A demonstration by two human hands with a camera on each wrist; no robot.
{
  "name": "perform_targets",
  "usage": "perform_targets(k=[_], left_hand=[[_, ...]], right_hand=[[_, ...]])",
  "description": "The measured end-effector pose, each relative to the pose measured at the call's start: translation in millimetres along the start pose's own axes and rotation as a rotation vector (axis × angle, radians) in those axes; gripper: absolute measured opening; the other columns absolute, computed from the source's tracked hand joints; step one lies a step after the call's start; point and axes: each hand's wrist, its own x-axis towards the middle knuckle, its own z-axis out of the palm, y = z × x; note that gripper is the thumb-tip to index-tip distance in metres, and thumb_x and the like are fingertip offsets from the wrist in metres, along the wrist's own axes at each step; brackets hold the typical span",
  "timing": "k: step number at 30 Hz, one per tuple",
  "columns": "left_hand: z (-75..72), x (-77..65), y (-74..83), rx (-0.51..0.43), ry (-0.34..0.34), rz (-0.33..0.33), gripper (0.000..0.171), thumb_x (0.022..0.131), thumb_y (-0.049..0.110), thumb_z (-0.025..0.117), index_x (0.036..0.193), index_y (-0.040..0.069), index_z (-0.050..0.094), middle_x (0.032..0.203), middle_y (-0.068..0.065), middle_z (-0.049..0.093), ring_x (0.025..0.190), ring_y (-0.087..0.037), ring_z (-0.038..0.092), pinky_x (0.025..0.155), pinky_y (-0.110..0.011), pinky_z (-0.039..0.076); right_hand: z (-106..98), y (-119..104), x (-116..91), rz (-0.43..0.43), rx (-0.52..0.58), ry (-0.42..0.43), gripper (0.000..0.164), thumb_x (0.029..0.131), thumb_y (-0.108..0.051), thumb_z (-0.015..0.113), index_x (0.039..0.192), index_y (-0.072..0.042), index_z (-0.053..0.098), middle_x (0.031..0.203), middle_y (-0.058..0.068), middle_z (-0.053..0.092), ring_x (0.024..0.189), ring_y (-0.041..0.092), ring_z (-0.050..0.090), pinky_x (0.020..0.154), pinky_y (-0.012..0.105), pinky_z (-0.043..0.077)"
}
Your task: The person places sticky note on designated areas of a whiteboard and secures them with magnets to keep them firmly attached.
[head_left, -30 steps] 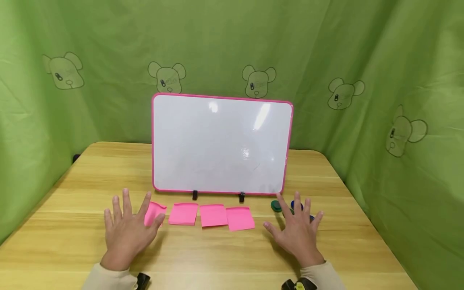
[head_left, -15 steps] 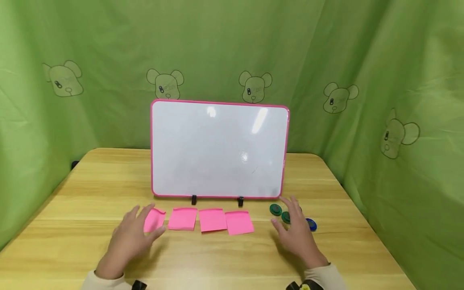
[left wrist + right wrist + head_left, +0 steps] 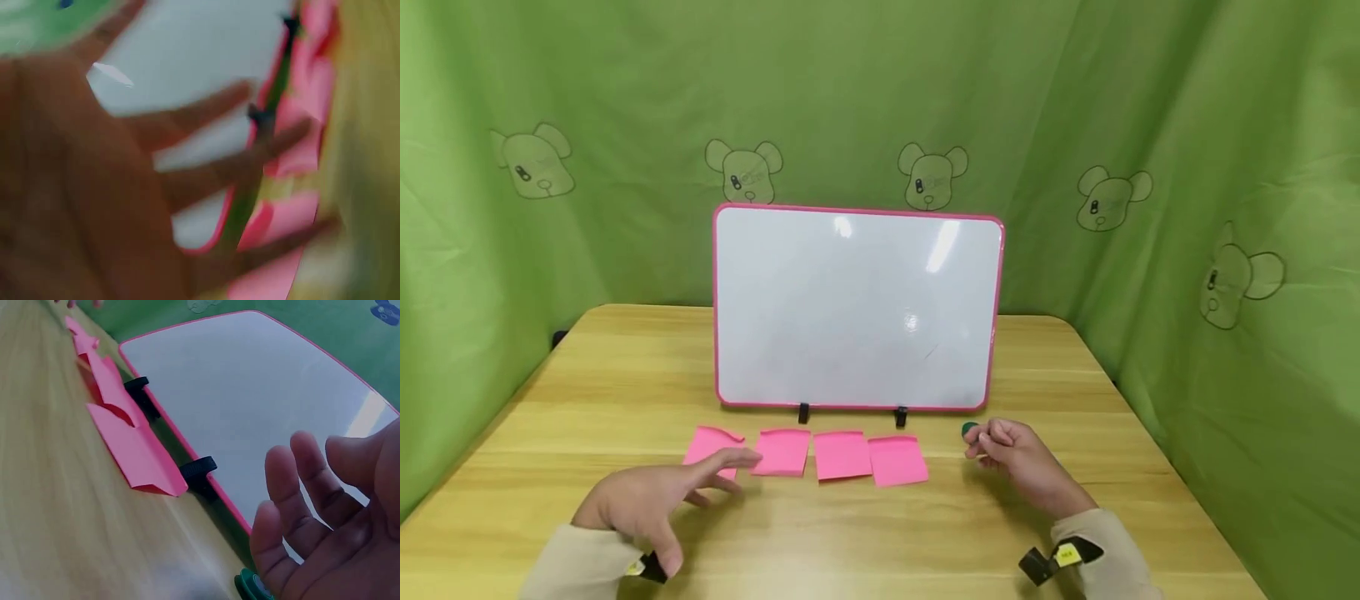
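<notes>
My left hand point(image 3: 651, 500) is over the table at the left with its fingers spread, thumb apart, nothing held. Its fingertips overlap the leftmost pink sticky note point(image 3: 703, 442) in the head view. At the right, my right hand point(image 3: 1018, 462) is turned with loosely curved fingers; the right wrist view shows nothing between thumb and fingers. A green round magnet point(image 3: 969, 429) peeks out just beyond its fingertips, and the other magnets are hidden behind the hand. More pink sticky notes point(image 3: 842, 456) lie in a row between the hands.
A pink-framed whiteboard point(image 3: 853, 308) stands upright behind the notes on black feet point(image 3: 803, 412). The wooden table point(image 3: 850, 542) stretches out to both sides. Green curtain point(image 3: 850, 75) with mouse-head drawings encloses the back and sides.
Both hands have rotated from palm down with spread fingers. The left has turned sideways, fingers pointing right; the right has turned inward, its fingers curving and covering most of the magnets.
</notes>
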Motion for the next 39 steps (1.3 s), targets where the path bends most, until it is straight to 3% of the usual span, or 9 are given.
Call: perform_targets(k=[1, 4, 8, 10, 13, 17, 23, 29, 39], left_hand=[[1.6, 0.8, 0.3, 0.029, 0.007, 0.002, 0.109, 0.08, 0.05, 0.074, 0.154, 0.012, 0.004, 0.158, -0.015, 0.011, 0.135, -0.036, 0.037, 0.103, -0.044, 0.041], [8.0, 6.5, -3.9, 0.169, 0.168, 0.015, 0.109, 0.083, 0.041, 0.075, 0.154, 0.012, -0.002, 0.157, -0.021, 0.007, 0.13, -0.043, 0.041, 0.102, -0.048, 0.042], [9.6, 15.2, -8.8, 0.306, 0.494, -0.169, 0.083, 0.088, 0.023, 0.073, 0.151, 0.012, 0.02, 0.145, -0.028, 0.033, 0.116, -0.045, 0.052, 0.092, -0.053, 0.049], [8.0, 17.1, -11.6, 0.304, 0.617, -0.213, 0.067, 0.09, 0.018, 0.07, 0.144, 0.007, 0.034, 0.135, -0.027, 0.046, 0.113, -0.042, 0.056, 0.09, -0.05, 0.051], [4.5, 14.2, -13.0, 0.328, 0.722, -0.255, 0.05, 0.092, 0.014, 0.068, 0.134, 0.002, 0.046, 0.123, -0.023, 0.056, 0.106, -0.034, 0.061, 0.087, -0.043, 0.054], [-0.2, 3.9, -13.4, 0.385, 0.778, -0.301, 0.045, 0.092, 0.016, 0.067, 0.131, 0.001, 0.05, 0.121, -0.023, 0.058, 0.102, -0.032, 0.063, 0.083, -0.041, 0.055], [-9.9, -8.3, -19.0, 0.47, 0.855, -0.365, 0.047, 0.093, 0.02, 0.066, 0.131, -0.002, 0.05, 0.124, -0.027, 0.056, 0.107, -0.04, 0.059, 0.085, -0.047, 0.053], [-19.6, -17.4, -24.4, 0.52, 0.874, -0.437, 0.062, 0.093, 0.021, 0.067, 0.141, -0.002, 0.035, 0.13, -0.035, 0.047, 0.109, -0.049, 0.054, 0.085, -0.057, 0.05], [-27.5, -19.6, -27.0, 0.508, 0.783, -0.515, 0.073, 0.086, 0.017, 0.073, 0.143, 0.0, 0.032, 0.137, -0.039, 0.037, 0.102, -0.045, 0.059, 0.079, -0.054, 0.053]], right_hand=[[-2.9, 0.9, 0.8, 0.001, 0.031, -0.047, 0.036, 0.104, -0.011, 0.044, 0.073, -0.002, 0.027, 0.103, 0.005, 0.06, 0.089, 0.011, 0.061, 0.075, 0.026, 0.051], [-13.5, 2.8, 2.4, 0.025, 0.089, -0.206, 0.028, 0.105, -0.015, 0.041, 0.078, -0.008, 0.045, 0.095, 0.001, 0.06, 0.081, 0.009, 0.059, 0.068, 0.023, 0.05], [-27.5, 0.6, 1.2, 0.051, -0.031, -0.38, 0.03, 0.105, -0.012, 0.039, 0.078, -0.004, 0.05, 0.085, 0.0, 0.058, 0.07, 0.008, 0.055, 0.058, 0.02, 0.046], [-30.6, -1.8, 0.4, 0.042, -0.128, -0.378, 0.033, 0.105, -0.014, 0.041, 0.076, 0.002, 0.045, 0.083, 0.002, 0.058, 0.069, 0.009, 0.053, 0.058, 0.021, 0.046], [-29.5, -4.7, 0.6, 0.049, -0.223, -0.247, 0.034, 0.103, -0.017, 0.046, 0.08, 0.008, 0.044, 0.086, 0.01, 0.057, 0.074, 0.016, 0.053, 0.064, 0.027, 0.049], [-25.3, -6.3, 2.2, 0.077, -0.321, -0.034, 0.027, 0.101, -0.02, 0.054, 0.092, 0.005, 0.051, 0.089, 0.019, 0.057, 0.079, 0.023, 0.055, 0.068, 0.032, 0.053], [-23.1, -3.3, 10.3, 0.071, -0.61, 0.166, 0.022, 0.095, -0.028, 0.063, 0.097, -0.007, 0.059, 0.093, 0.009, 0.061, 0.077, 0.023, 0.057, 0.065, 0.031, 0.049], [-24.4, -1.5, 19.3, 0.048, -0.812, 0.189, 0.03, 0.094, -0.027, 0.064, 0.113, -0.005, 0.061, 0.107, 0.011, 0.063, 0.083, 0.022, 0.06, 0.071, 0.035, 0.051], [-22.1, 0.9, 27.6, 0.042, -0.858, 0.139, 0.038, 0.091, -0.024, 0.069, 0.122, -0.004, 0.061, 0.122, 0.019, 0.061, 0.072, 0.018, 0.055, 0.068, 0.035, 0.049]])
